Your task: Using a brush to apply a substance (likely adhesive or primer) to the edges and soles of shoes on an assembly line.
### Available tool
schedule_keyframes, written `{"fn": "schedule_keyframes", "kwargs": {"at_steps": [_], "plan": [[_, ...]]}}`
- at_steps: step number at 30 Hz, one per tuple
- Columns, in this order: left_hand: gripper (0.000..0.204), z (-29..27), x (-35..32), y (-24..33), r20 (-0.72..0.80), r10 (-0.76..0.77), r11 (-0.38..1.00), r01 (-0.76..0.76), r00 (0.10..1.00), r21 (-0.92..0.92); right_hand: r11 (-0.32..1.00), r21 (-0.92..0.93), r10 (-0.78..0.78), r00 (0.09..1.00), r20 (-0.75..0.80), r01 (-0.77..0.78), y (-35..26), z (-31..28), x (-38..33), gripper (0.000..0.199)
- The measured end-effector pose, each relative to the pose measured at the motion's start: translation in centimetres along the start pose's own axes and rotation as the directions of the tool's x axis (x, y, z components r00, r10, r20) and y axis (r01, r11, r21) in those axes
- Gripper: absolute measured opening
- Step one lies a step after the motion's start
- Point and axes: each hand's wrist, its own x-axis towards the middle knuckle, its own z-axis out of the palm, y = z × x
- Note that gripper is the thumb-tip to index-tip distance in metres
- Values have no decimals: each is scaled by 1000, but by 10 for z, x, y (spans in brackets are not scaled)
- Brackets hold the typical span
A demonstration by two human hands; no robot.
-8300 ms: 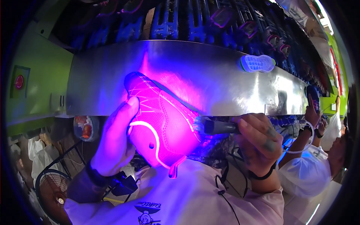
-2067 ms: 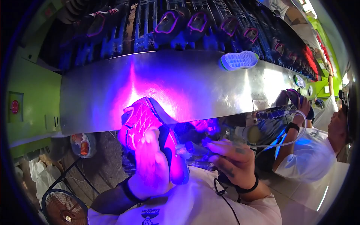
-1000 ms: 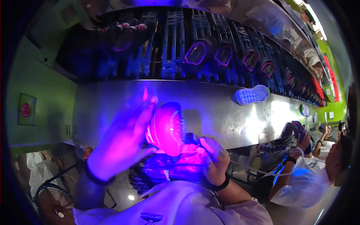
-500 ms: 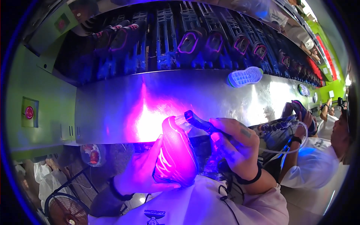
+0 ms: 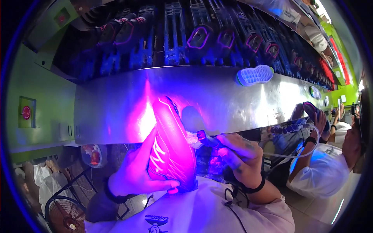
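Bathed in pink-violet light, a shoe upper (image 5: pixel 173 136) with pale laces stands toe up, leaning slightly left, in front of my chest. My left hand (image 5: pixel 134 171) is closed around its heel end and left side, the thumb near the bottom. My right hand (image 5: pixel 244 159) pinches the dark handle of a brush (image 5: pixel 210 140). The pale, see-through brush tip touches the shoe's right edge about midway along. The light washes out the shoe's true colour, and its far face is hidden.
Beyond my hands runs a metal ledge (image 5: pixel 217 93) bearing a light shoe sole (image 5: pixel 255 75). Behind it, dark shoes (image 5: pixel 200 37) sit on blue racks. A co-worker (image 5: pixel 326 167) handles a shoe at right, near a clear hose (image 5: pixel 287 156). A fan (image 5: pixel 66 217) stands lower left.
The shoe has moved up and left, its toe farther from me. The brush has gone from the toe down along the shoe's right edge. Both hands keep their hold.
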Motion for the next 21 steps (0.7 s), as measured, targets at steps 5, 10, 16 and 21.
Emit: {"fn": "schedule_keyframes", "kwargs": {"at_steps": [5, 10, 16, 21], "plan": [[124, -2, 1, -7, -22, -38, 995, 36, 999, -92, 997, -28, 65, 997, -45, -66, 6, 11, -14, 32], [120, 11, 6, 3, -125, -164, 862, 81, 978, -500, 990, -136, -44, 997, -60, 35, 20, 14, -43, 31], [119, 12, -3, -15, -60, -123, 950, 100, 991, -295, 983, -183, -8, 997, -80, -6, 14, 16, -18, 32], [121, 6, -6, -7, -61, -58, 978, 44, 996, -206, 997, -56, 58, 996, -62, -61, 9, 17, -9, 35]]}}
